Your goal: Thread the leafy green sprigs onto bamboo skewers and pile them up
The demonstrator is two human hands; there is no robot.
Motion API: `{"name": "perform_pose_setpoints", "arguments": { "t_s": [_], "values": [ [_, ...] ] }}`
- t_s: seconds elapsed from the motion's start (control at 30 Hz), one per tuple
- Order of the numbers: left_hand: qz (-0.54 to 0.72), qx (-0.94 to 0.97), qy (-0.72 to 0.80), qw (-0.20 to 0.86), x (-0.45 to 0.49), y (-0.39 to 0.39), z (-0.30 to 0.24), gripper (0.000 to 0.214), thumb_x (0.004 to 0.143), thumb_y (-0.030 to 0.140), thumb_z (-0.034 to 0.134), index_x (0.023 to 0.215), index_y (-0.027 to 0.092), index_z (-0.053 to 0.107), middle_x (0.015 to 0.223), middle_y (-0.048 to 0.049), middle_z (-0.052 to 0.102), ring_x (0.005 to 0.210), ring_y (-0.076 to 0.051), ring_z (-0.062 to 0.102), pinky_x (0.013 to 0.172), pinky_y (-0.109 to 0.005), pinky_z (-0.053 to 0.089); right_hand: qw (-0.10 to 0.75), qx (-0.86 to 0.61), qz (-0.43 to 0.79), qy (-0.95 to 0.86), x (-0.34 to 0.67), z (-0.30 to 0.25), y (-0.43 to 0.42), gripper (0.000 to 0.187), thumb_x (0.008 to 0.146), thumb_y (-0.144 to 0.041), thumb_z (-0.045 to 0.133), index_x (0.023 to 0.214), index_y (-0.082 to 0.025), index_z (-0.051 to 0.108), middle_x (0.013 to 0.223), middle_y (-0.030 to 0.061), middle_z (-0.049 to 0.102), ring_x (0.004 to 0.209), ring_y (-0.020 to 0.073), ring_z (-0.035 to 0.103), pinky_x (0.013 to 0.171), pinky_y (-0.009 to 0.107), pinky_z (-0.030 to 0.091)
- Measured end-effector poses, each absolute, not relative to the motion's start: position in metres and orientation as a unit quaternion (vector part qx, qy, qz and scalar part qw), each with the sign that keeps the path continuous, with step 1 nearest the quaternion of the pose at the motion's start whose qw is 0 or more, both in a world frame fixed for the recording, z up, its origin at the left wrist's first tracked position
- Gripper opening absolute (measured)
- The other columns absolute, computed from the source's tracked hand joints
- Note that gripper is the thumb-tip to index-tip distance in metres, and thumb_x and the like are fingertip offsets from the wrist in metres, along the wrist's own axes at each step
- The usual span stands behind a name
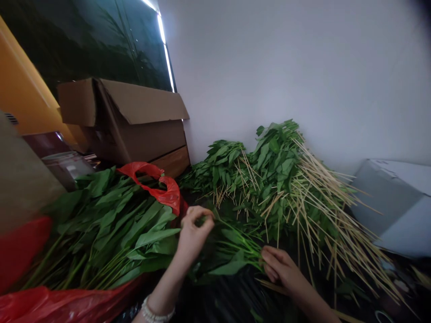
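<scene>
My left hand (pixel 193 233) pinches a leafy green stalk (pixel 232 244) at its tip, fingers curled shut around the leaves. My right hand (pixel 281 267) grips the stem end of the same bunch, fingers closed, with a thin wooden skewer (pixel 274 287) lying under it. A heap of loose green leaves (pixel 111 224) lies to the left in a red plastic bag (pixel 158 184). Behind the hands lies a pile of leaves threaded on bamboo skewers (pixel 296 193).
An open cardboard box (pixel 134 121) stands at the back left against a dark window. A white box (pixel 400 202) sits at the right. A white wall runs behind the pile. Black plastic sheeting (pixel 232 296) covers the surface under my hands.
</scene>
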State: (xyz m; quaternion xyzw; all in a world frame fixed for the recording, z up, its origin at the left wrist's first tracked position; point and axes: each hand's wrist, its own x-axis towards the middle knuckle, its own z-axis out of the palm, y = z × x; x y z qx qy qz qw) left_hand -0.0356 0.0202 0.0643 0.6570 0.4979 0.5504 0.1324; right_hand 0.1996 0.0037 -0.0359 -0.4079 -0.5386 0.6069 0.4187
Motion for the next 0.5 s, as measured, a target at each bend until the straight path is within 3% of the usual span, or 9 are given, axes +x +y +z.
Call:
{"name": "perform_pose_setpoints", "arguments": {
  "t_s": [0.17,0.27,0.37,0.5],
  "values": [
    [0.658,0.569,0.375,0.321,-0.047,0.004,0.094,0.014,0.092,0.032,0.053,0.093,0.02,0.062,0.076,-0.0003,0.06,0.077,-0.015,0.059,0.072,-0.028,0.046,0.474,-0.385,0.643,-0.462,0.203,-0.038,0.007,0.049,0.082,-0.062,0.059,0.061,-0.021,0.042,0.043,-0.0104,0.03,0.041,0.0069,0.03,0.049,0.025,0.024],
    [0.652,0.601,0.315,0.338,-0.048,-0.023,0.11,0.014,0.095,0.033,0.051,0.099,0.024,0.061,0.068,0.0027,0.055,0.057,-0.01,0.051,0.062,-0.025,0.046,0.49,-0.363,0.665,-0.431,0.202,-0.035,0.006,0.049,0.081,-0.06,0.063,0.06,-0.021,0.04,0.045,-0.0092,0.034,0.043,0.007,0.034,0.05,0.025,0.028],
    [0.52,0.724,0.319,0.323,-0.047,-0.048,0.116,0.018,0.096,0.034,0.05,0.099,0.023,0.064,0.067,0.0004,0.058,0.056,-0.011,0.053,0.057,-0.024,0.046,0.495,-0.359,0.674,-0.414,0.202,-0.035,0.006,0.046,0.076,-0.059,0.069,0.066,-0.021,0.046,0.047,-0.0093,0.037,0.044,0.0071,0.036,0.05,0.024,0.029],
    [0.223,0.886,0.277,0.299,-0.028,-0.084,0.101,0.022,0.096,0.035,0.05,0.107,0.023,0.065,0.095,-0.005,0.066,0.086,-0.017,0.063,0.076,-0.028,0.052,0.488,-0.356,0.677,-0.42,0.201,-0.039,0.008,0.045,0.071,-0.058,0.074,0.079,-0.02,0.052,0.048,-0.0092,0.041,0.045,0.0076,0.037,0.047,0.022,0.026]
  ]
}}
